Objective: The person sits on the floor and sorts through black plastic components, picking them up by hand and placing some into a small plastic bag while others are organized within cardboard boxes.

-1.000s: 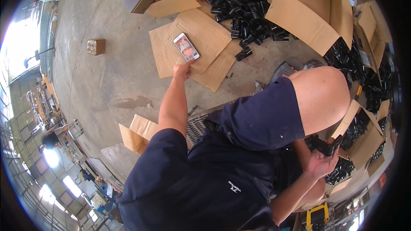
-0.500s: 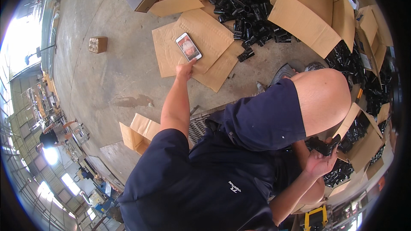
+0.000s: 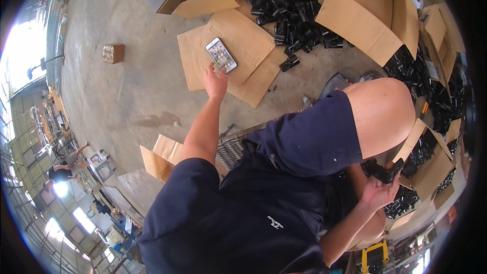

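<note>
A white-framed smartphone (image 3: pixel 221 55) lies face up on flattened cardboard sheets (image 3: pixel 243 33), its lit screen showing small colourful icons. Just below the phone's lower left edge is my left hand (image 3: pixel 216 82), its fingers apart and holding nothing; whether a fingertip touches the phone I cannot tell. Over at the right, beside my bent knee, my right hand (image 3: pixel 379 193) grips a black plastic part (image 3: pixel 384 172) with a glossy, tube-like look. Its far end is partly hidden by my shorts and leg.
Many similar black parts (image 3: pixel 284 0) lie heaped on the concrete floor by an open carton (image 3: pixel 362 20). More open cartons (image 3: pixel 431 172) stand at the right. A small brown box (image 3: pixel 113 54) sits far left, an open one (image 3: pixel 161 157) nearer. Another person (image 3: pixel 63 172) is at the left.
My left hand has drawn back slightly from the phone's lower edge and its fingers have spread. The screen has switched from a picture to icons. My right hand keeps its hold.
</note>
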Demonstrator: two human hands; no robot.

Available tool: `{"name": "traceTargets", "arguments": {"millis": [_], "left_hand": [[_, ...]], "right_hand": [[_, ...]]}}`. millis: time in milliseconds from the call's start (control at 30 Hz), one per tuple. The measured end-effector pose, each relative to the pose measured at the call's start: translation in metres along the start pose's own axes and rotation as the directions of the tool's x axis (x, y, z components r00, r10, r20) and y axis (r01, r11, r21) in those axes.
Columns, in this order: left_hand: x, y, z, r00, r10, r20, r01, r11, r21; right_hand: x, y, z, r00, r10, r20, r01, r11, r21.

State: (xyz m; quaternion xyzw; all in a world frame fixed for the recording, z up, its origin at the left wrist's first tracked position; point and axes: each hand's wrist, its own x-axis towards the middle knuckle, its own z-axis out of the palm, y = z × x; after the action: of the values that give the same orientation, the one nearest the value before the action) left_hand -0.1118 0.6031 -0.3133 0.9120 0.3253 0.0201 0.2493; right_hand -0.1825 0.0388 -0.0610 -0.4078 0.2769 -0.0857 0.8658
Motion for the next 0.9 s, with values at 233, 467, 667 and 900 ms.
{"name": "traceTargets", "arguments": {"millis": [233,467,667,900], "left_hand": [[-0.047,0.001,0.004,0.967,0.149,0.206,-0.194,0.957,0.216],[-0.048,0.002,0.007,0.960,0.124,0.250,-0.206,0.920,0.333],[-0.039,0.003,-0.004,0.946,0.111,0.306,-0.199,0.941,0.273],[-0.020,0.007,-0.007,0.979,0.163,0.119,-0.187,0.954,0.236]], "right_hand": [[-0.002,0.006,-0.009,0.999,0.018,-0.043,-0.019,1.000,-0.019],[0.003,0.003,-0.013,1.000,-0.009,0.017,0.010,0.999,-0.032],[0.001,0.005,-0.007,1.000,0.004,0.007,-0.004,1.000,-0.009],[-0.002,0.003,-0.011,0.996,-0.020,-0.091,0.018,1.000,-0.023]]}}
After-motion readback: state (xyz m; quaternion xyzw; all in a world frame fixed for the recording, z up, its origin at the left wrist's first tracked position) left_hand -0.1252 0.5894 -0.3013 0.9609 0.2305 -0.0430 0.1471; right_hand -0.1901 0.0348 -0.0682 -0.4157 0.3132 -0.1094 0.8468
